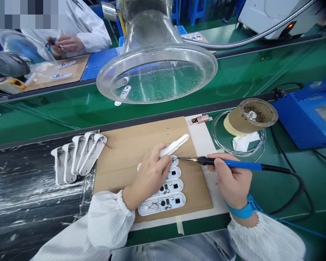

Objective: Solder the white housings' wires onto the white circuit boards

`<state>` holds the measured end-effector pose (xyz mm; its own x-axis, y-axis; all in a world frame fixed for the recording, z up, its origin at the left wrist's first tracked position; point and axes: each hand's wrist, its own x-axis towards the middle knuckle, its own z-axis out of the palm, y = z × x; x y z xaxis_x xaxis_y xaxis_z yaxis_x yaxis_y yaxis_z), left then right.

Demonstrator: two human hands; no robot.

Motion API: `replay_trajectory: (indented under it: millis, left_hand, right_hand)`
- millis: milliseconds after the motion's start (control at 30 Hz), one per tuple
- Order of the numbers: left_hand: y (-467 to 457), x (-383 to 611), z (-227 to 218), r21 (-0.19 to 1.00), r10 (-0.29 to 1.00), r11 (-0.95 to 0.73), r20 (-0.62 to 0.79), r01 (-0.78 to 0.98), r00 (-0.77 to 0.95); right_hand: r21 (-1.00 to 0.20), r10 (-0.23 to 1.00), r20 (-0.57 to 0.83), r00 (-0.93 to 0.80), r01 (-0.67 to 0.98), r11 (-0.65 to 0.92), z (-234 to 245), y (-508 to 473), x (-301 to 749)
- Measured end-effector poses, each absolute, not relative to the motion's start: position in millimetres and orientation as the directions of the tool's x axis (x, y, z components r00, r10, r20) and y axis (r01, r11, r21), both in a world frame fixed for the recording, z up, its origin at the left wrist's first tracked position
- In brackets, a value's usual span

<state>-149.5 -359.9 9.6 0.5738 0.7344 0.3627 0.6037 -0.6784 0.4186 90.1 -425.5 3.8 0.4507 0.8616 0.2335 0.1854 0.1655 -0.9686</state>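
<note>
At centre, our left hand overlaps white oblong circuit boards; our right hand holds a blue-handled soldering iron.

This is an electronics assembly workshop. On the cardboard sheet lies a row of white circuit boards, and a soldering iron reaches in from its right. Further right of the sheet are coiled wire and a blue bench unit. Above its far edge hangs a clear hood; beyond it, a white-coated co-worker works at another counter with similar boards.
</note>
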Motion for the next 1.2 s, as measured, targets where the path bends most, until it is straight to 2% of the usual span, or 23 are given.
replay_trajectory:
  millis: [367, 633, 1000, 1200]
  left_hand:
    - [-356.8, -155.0, 10.4, 0.455, 0.731, -0.681, 0.380, 0.573, 0.567]
    - [-354.6, -155.0, 15.0, 0.653, 0.817, -0.543, 0.263, 0.529, 0.514]
    - [-352.0, -153.4, 20.1, 0.743, 0.858, -0.454, 0.215, 0.492, 0.467]
    - [-349.7, -156.7, 22.7, 0.696, 0.825, -0.497, 0.193, 0.519, 0.531]
  right_hand:
    - [-0.972, 0.770, 0.227, 0.597, 0.090, 0.217, -7.2, -430.4, 93.3]
    - [-0.977, 0.779, 0.210, 0.592, 0.087, 0.197, -4.1, -429.1, 92.2]
    - [-0.974, 0.774, 0.205, 0.599, 0.043, 0.224, -4.2, -426.8, 91.3]
    - [-0.976, 0.786, 0.195, 0.587, 0.039, 0.213, -8.4, -428.2, 94.1]
